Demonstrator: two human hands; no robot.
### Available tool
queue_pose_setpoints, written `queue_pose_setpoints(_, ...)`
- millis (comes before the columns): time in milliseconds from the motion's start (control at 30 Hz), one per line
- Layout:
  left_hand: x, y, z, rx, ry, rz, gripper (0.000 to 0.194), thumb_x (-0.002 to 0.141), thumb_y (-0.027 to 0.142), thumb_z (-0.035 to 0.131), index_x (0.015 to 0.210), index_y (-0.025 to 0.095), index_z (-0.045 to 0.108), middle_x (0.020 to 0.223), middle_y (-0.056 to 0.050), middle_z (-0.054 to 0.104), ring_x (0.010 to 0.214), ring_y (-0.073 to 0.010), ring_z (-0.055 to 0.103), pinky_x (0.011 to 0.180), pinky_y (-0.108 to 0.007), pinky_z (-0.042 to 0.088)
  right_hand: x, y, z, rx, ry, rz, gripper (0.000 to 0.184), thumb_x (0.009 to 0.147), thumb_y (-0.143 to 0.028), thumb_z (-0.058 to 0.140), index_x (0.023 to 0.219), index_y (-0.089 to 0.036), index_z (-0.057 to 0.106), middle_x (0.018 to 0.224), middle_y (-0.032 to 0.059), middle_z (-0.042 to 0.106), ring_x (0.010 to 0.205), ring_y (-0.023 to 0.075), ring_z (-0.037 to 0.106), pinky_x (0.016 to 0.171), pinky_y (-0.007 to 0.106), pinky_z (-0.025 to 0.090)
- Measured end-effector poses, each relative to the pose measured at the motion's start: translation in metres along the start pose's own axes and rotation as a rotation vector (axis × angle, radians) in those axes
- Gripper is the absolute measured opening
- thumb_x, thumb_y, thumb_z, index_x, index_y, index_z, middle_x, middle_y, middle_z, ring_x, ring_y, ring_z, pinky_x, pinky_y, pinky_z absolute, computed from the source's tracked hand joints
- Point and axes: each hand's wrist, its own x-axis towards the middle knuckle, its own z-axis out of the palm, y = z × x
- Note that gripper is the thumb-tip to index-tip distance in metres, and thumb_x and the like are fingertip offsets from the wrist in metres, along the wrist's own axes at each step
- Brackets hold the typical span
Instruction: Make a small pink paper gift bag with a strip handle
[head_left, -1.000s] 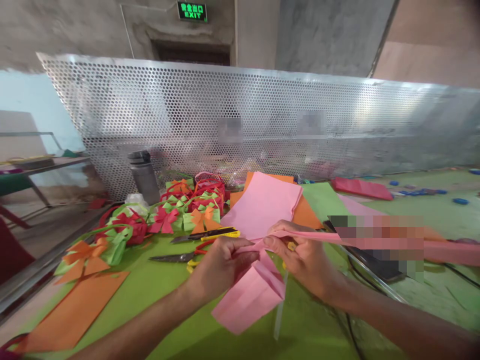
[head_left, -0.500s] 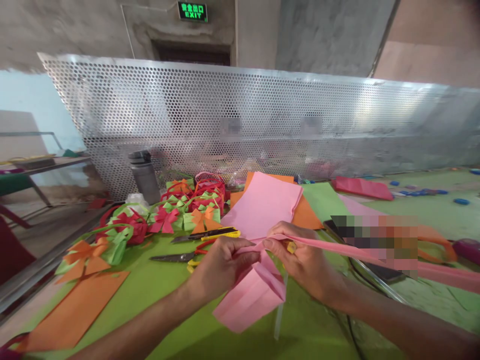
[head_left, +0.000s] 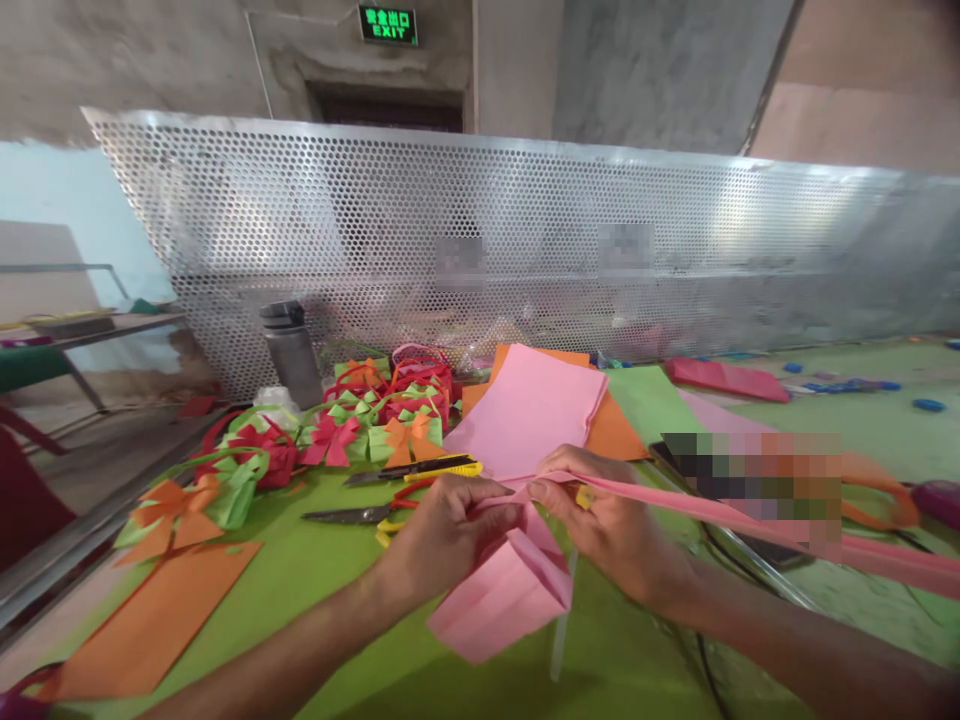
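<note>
Both hands meet over the mat at a folded pink paper box (head_left: 502, 605), which is open at its right end and tilted. My left hand (head_left: 457, 530) is closed, pinching pink paper at the box's top edge. Thumb and fingers of my right hand (head_left: 592, 500) are pressed together on a long pink paper strip (head_left: 697, 510), right beside the left fingertips. The strip runs off to the right edge of the view. A small yellow piece (head_left: 584, 496) shows at my right hand; what it belongs to is hidden. Below it lies a narrow translucent stick (head_left: 559, 640).
Scissors (head_left: 352, 515) and a yellow cutter (head_left: 412, 470) lie left of the hands. Behind are pink sheets (head_left: 532, 400), little paper baskets with bows (head_left: 330, 435) and a grey bottle (head_left: 292, 355). An orange sheet (head_left: 157, 620) lies front left. A perforated metal panel (head_left: 465, 200) bounds the back.
The strip's right part has dropped lower, uncovering an orange loop and a purple object at the right. Both hands keep their hold on the paper, nearly still.
</note>
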Motion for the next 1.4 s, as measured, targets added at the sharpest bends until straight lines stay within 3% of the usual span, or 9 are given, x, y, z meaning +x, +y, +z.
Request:
queue_pose_setpoints(500,0.0,-0.004,0.0,-0.001,-0.001,-0.019,0.035,0.083,0.036,0.048,0.055,0.016,0.039,0.055,0.004,0.031,0.052,-0.0079,0.025,0.046,-0.022,0.022,-0.002,0.002,0.001,-0.05,-0.013,-0.013,0.014,0.083,-0.027,0.052,0.071,-0.02,0.052,0.066,-0.0008,0.057,0.062,0.0134,0.054,0.059,0.025,0.041)
queue_pose_setpoints(633,-0.002,-0.003,-0.002,0.069,0.009,0.005,0.035,0.084,0.034,0.046,0.054,0.015,0.042,0.052,0.005,0.029,0.049,-0.0073,0.023,0.044,-0.022,0.019,-0.002,-0.002,0.0,0.016,-0.027,0.037,0.013,0.082,-0.027,0.053,0.072,-0.02,0.053,0.067,-0.0003,0.058,0.064,0.0141,0.054,0.06,0.025,0.041)
queue_pose_setpoints(833,-0.005,0.001,-0.001,0.129,0.05,-0.002,0.033,0.085,0.031,0.045,0.056,0.015,0.043,0.051,0.005,0.033,0.046,-0.0065,0.026,0.043,-0.019,0.02,0.001,-0.006,0.001,0.218,-0.215,0.211,0.009,0.081,-0.025,0.053,0.077,-0.018,0.057,0.072,0.0004,0.058,0.068,0.0143,0.055,0.06,0.025,0.043)
queue_pose_setpoints(1100,-0.006,0.005,0.001,0.355,0.131,0.082,0.031,0.083,0.019,0.047,0.053,0.013,0.046,0.051,0.005,0.037,0.051,-0.0072,0.034,0.049,-0.019,0.025,0.002,-0.007,0.005,0.299,-0.192,0.212,0.005,0.077,-0.02,0.055,0.075,-0.017,0.058,0.079,0.0021,0.059,0.078,0.0157,0.057,0.071,0.027,0.046)
queue_pose_setpoints(1300,-0.006,0.005,0.004,0.274,0.246,0.136,0.015,0.079,0.014,0.052,0.068,0.014,0.062,0.065,0.0,0.06,0.062,-0.0113,0.051,0.058,-0.02,0.037,0.001,-0.008,0.005,0.313,-0.155,0.152,0.006,0.079,-0.019,0.053,0.074,-0.017,0.058,0.079,0.0023,0.058,0.078,0.0159,0.057,0.073,0.029,0.045)
queue_pose_setpoints(1400,-0.006,0.006,0.005,0.268,0.26,0.198,0.014,0.078,0.01,0.053,0.069,0.015,0.063,0.071,-0.001,0.064,0.067,-0.0125,0.055,0.063,-0.021,0.04,0.0,-0.009,0.006,0.338,-0.138,0.141,0.006,0.079,-0.019,0.053,0.074,-0.018,0.057,0.08,0.0022,0.059,0.08,0.0157,0.057,0.074,0.029,0.045)
